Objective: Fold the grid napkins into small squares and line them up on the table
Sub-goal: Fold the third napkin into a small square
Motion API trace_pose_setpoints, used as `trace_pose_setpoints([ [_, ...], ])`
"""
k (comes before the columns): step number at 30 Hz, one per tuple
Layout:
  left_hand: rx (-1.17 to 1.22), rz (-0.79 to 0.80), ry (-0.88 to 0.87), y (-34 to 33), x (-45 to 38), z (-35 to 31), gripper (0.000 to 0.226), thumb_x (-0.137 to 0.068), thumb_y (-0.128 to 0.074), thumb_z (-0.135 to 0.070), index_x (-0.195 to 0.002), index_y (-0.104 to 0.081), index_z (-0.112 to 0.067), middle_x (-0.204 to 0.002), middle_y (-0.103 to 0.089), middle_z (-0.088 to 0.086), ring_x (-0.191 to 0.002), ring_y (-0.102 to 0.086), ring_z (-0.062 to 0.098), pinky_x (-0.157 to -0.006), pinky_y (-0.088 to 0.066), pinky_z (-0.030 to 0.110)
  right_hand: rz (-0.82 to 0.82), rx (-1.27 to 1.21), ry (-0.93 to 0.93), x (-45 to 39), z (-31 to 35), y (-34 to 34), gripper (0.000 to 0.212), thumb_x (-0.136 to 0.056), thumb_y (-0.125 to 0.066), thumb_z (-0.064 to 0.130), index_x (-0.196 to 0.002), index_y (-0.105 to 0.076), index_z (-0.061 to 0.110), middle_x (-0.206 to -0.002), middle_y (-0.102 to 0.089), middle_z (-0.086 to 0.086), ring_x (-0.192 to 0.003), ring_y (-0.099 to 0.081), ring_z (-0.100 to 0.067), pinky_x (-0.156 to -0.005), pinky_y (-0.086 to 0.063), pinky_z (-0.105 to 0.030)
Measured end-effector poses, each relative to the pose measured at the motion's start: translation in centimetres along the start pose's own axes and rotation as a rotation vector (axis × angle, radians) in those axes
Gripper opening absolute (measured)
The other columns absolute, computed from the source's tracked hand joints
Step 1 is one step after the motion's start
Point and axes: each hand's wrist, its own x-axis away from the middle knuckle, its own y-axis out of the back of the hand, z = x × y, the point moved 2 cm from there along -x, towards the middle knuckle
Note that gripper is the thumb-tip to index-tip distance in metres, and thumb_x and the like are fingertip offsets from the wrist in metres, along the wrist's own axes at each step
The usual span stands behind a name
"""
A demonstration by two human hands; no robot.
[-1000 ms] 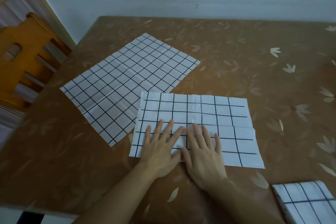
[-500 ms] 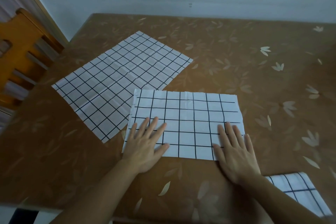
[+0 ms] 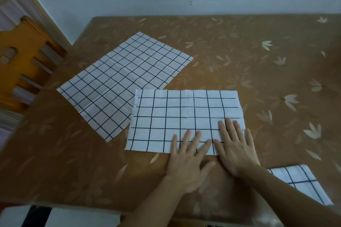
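Note:
A white napkin with a black grid, folded once into a wide rectangle, lies flat in the middle of the table. My left hand lies flat with spread fingers on its near edge. Beside it, my right hand presses flat on the near right corner. A second grid napkin lies fully unfolded at the left, partly under the first. A smaller folded grid napkin shows at the near right, partly hidden by my right forearm.
The brown table has a leaf pattern and stands against a pale wall. An orange wooden chair stands off the table's left side. The table's near edge runs just below my forearms.
My left hand has slid right along the napkin's near edge and now lies beside my right hand, which stayed near the right corner. The camera view shifted slightly.

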Motion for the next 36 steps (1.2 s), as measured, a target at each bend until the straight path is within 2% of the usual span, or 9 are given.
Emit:
trace_pose_setpoints([
  [3,-0.025,0.027,0.03,0.0,0.1,0.2,0.065,-0.094,-0.008,-0.07,-0.151,-0.012,-0.039,-0.161,-0.013,0.0,-0.148,-0.001,0.028,-0.111,0.0,0.061,0.019,-0.016,0.103,0.7,-1.0,1.2,0.086,-0.078,0.009,0.078,-0.149,0.016,0.029,-0.156,0.021,0.002,-0.145,0.02,-0.019,-0.119,0.005,-0.045],
  [5,-0.039,0.026,0.02,0.6,-0.1,-0.1,0.069,-0.089,0.0,-0.072,-0.151,0.0,-0.042,-0.162,0.005,-0.003,-0.147,0.014,0.026,-0.112,0.008,0.06,-0.07,0.106,0.268,1.5,-2.6,2.9,0.089,-0.084,-0.02,0.079,-0.154,-0.015,0.024,-0.16,-0.013,-0.002,-0.148,-0.01,-0.026,-0.119,-0.009,-0.046],
  [7,0.004,0.118,0.022,0.9,0.0,-0.3,0.073,-0.082,0.007,-0.074,-0.148,0.012,-0.044,-0.159,0.022,-0.007,-0.143,0.03,0.023,-0.111,0.018,0.058,-0.118,0.262,0.454,1.9,-4.2,4.4,0.072,-0.08,-0.047,0.064,-0.136,-0.049,0.019,-0.137,-0.054,-0.005,-0.131,-0.044,-0.027,-0.108,-0.024,-0.047],
  [10,0.029,0.15,0.029,1.2,0.0,-0.1,0.076,-0.079,0.004,-0.078,-0.148,0.013,-0.047,-0.157,0.025,-0.01,-0.14,0.035,0.019,-0.111,0.02,0.057,-0.19,0.405,0.626,1.7,-5.2,5.4,0.034,-0.068,-0.053,0.044,-0.089,-0.067,0.022,-0.087,-0.064,0.001,-0.088,-0.062,-0.023,-0.094,-0.029,-0.048],
  [20,0.116,0.175,0.042,3.7,-0.1,-0.9,0.081,-0.08,-0.024,-0.082,-0.15,-0.008,-0.045,-0.16,0.014,-0.014,-0.144,0.026,0.014,-0.117,0.014,0.049,-0.154,0.208,0.493,1.6,-2.7,5.7,0.018,-0.064,-0.048,0.041,-0.061,-0.059,0.027,-0.07,-0.06,0.006,-0.073,-0.062,-0.015,-0.101,-0.034,-0.038],
  [25,0.338,0.004,0.013,6.2,-0.5,-3.3,0.052,-0.09,-0.059,-0.033,-0.14,-0.043,-0.033,-0.15,-0.034,-0.008,-0.137,-0.032,0.015,-0.112,-0.029,0.032,-0.301,-0.114,0.346,5.3,-0.4,7.3,0.012,-0.066,-0.047,0.042,-0.064,-0.039,0.034,-0.057,-0.038,0.017,-0.06,-0.057,-0.003,-0.099,-0.042,-0.029],
  [28,0.281,-0.031,-0.044,8.3,0.8,-4.2,0.032,-0.088,-0.056,-0.025,-0.119,-0.062,-0.026,-0.118,-0.058,-0.006,-0.11,-0.053,0.02,-0.093,-0.041,0.032,-0.267,-0.305,0.297,8.1,0.8,7.4,0.016,-0.07,-0.045,0.045,-0.069,-0.033,0.034,-0.057,-0.031,0.019,-0.061,-0.049,-0.003,-0.073,-0.038,-0.016],
  [31,0.251,0.013,-0.095,9.0,3.8,-3.2,0.03,-0.089,-0.051,-0.026,-0.114,-0.067,-0.024,-0.108,-0.063,-0.001,-0.101,-0.056,0.023,-0.086,-0.044,0.035,-0.045,-0.408,0.283,10.8,1.5,7.4,0.036,-0.071,-0.05,0.063,-0.103,-0.047,0.048,-0.094,-0.054,0.029,-0.095,-0.052,0.002,-0.079,-0.038,-0.011],
  [36,0.477,0.129,-0.168,9.7,10.9,-0.1,0.037,-0.083,-0.052,-0.03,-0.114,-0.071,-0.026,-0.11,-0.069,-0.002,-0.102,-0.061,0.015,-0.088,-0.048,0.031,0.003,-0.24,0.201,14.9,1.7,6.5,0.081,-0.061,-0.029,0.095,-0.132,-0.019,0.057,-0.131,-0.029,0.037,-0.127,-0.037,0.004,-0.108,-0.03,-0.021],
])
